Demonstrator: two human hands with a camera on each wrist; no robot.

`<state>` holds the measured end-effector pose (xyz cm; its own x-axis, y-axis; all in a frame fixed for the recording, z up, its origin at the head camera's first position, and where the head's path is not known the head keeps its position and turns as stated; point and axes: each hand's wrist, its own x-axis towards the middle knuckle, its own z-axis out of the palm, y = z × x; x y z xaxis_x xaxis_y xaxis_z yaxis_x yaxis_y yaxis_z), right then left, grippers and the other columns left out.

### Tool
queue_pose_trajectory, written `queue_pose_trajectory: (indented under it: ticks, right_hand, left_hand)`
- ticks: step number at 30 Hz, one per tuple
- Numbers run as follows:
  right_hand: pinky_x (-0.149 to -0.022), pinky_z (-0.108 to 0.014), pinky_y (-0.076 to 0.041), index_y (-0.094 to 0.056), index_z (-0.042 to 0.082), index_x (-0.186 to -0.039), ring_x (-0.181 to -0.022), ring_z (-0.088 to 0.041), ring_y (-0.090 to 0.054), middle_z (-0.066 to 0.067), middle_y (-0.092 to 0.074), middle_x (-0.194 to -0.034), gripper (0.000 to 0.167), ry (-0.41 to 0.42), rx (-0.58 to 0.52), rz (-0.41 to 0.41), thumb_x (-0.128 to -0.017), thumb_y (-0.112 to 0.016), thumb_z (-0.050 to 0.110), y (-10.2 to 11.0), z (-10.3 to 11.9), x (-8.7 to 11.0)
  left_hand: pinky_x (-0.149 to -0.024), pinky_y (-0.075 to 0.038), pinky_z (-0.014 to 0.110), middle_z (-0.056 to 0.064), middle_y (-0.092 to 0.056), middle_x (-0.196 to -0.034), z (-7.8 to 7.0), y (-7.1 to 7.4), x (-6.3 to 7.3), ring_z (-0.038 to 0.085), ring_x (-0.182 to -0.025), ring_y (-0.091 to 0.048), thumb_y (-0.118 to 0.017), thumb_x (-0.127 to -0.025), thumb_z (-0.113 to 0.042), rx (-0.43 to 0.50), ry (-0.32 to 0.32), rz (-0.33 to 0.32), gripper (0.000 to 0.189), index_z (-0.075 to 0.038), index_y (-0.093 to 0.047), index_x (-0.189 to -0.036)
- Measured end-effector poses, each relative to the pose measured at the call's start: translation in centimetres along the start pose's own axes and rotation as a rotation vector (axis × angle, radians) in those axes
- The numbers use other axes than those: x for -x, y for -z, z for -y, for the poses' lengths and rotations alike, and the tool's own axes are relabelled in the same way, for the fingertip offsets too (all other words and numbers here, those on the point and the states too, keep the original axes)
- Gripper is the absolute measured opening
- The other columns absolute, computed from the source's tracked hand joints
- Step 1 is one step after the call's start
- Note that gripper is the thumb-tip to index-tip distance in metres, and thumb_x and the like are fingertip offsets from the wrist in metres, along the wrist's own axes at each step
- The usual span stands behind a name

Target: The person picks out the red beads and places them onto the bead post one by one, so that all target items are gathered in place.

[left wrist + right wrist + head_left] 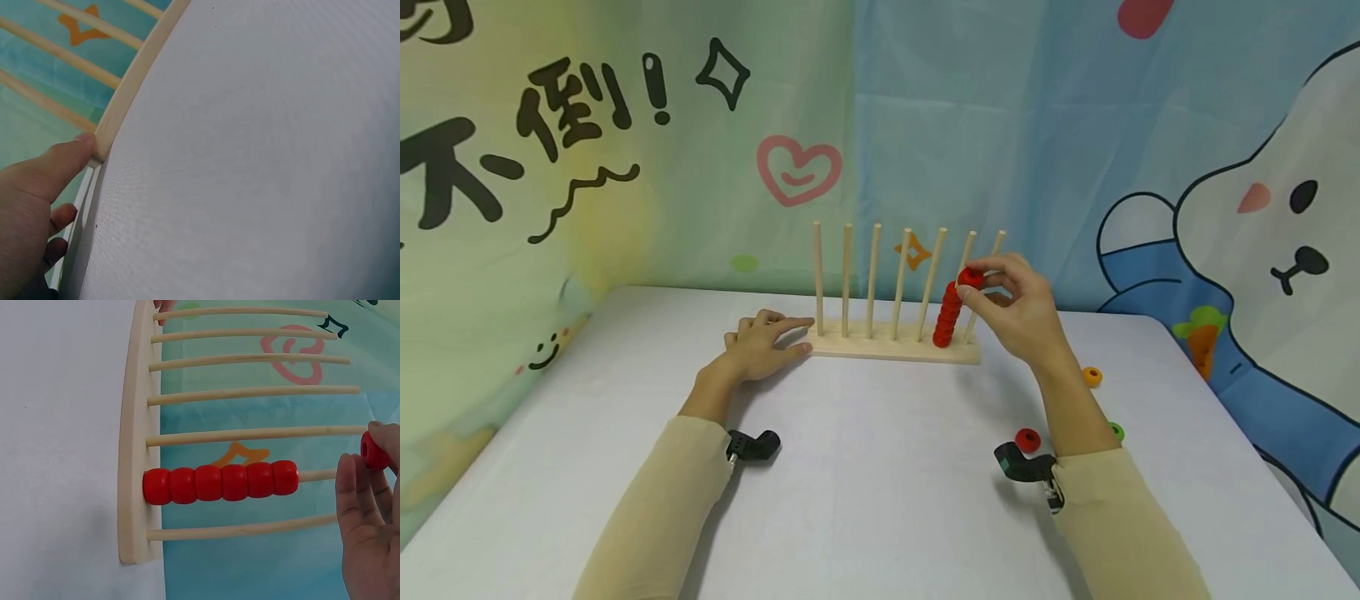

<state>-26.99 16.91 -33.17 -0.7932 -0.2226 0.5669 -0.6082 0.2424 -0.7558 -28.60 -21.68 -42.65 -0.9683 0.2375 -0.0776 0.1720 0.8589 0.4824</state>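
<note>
A wooden peg rack (895, 351) with a row of upright pegs stands on the table. My left hand (762, 343) holds its left end between thumb (74, 153) and index finger. Several red beads (209, 483) are stacked on the second peg from the right. Near the top of that peg, my right hand (1017, 304) pinches another red bead (373, 451) between thumb and fingertips; its hole shows in the right wrist view. The fingers hide part of this bead and the peg's tip. The other pegs carry no beads.
On the white table (865, 467), a loose red bead (1027, 440) lies near the right wrist camera. An orange bead (1092, 377) and a green bead (1117, 431), partly hidden by the forearm, lie to the right. A printed cloth (940, 108) hangs behind the table.
</note>
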Motion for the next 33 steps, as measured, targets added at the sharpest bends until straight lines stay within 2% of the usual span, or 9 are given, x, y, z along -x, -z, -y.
queue_pose_trajectory:
  ticks: [9,17,25,33]
  right_hand:
    - [-0.082,-0.021,-0.056,-0.067,0.000,-0.125,-0.098,-0.015,-0.066,-0.010,-0.058,-0.120,0.032,0.039,0.017,-0.046,-0.094,-0.072,0.000,-0.2,0.3,-0.9]
    - [-0.080,-0.021,-0.056,-0.066,-0.001,-0.128,-0.096,-0.018,-0.066,-0.009,-0.057,-0.125,0.035,0.076,-0.047,-0.072,-0.093,-0.071,-0.004,-0.5,0.6,-1.6]
    - [-0.081,-0.022,-0.056,-0.068,0.001,-0.127,-0.094,-0.017,-0.067,-0.004,-0.057,-0.121,0.033,0.084,-0.043,-0.134,-0.094,-0.071,-0.001,-0.5,0.7,-2.5]
    - [-0.076,-0.020,-0.056,-0.067,-0.004,-0.126,-0.091,-0.016,-0.068,-0.003,-0.057,-0.120,0.033,0.086,-0.059,-0.159,-0.093,-0.072,-0.002,-0.8,0.8,-3.1]
  left_hand:
    - [-0.098,-0.024,0.063,0.014,-0.032,-0.158,0.1,0.0,-0.2,0.046,-0.138,-0.027,-0.052,-0.100,-0.063,0.000,-0.002,-0.001,0.061,-0.039,-0.044,-0.156]
    - [-0.098,-0.024,0.063,0.013,-0.032,-0.158,0.1,-0.1,-0.2,0.045,-0.138,-0.028,-0.051,-0.100,-0.063,-0.004,-0.007,0.000,0.061,-0.039,-0.044,-0.156]
    - [-0.098,-0.025,0.063,0.013,-0.032,-0.158,0.1,0.0,-0.1,0.045,-0.138,-0.028,-0.051,-0.100,-0.063,-0.005,-0.009,-0.001,0.062,-0.039,-0.044,-0.156]
    - [-0.097,-0.024,0.063,0.013,-0.032,-0.158,0.0,0.1,0.1,0.044,-0.138,-0.028,-0.052,-0.100,-0.063,0.005,-0.011,-0.003,0.061,-0.038,-0.044,-0.156]
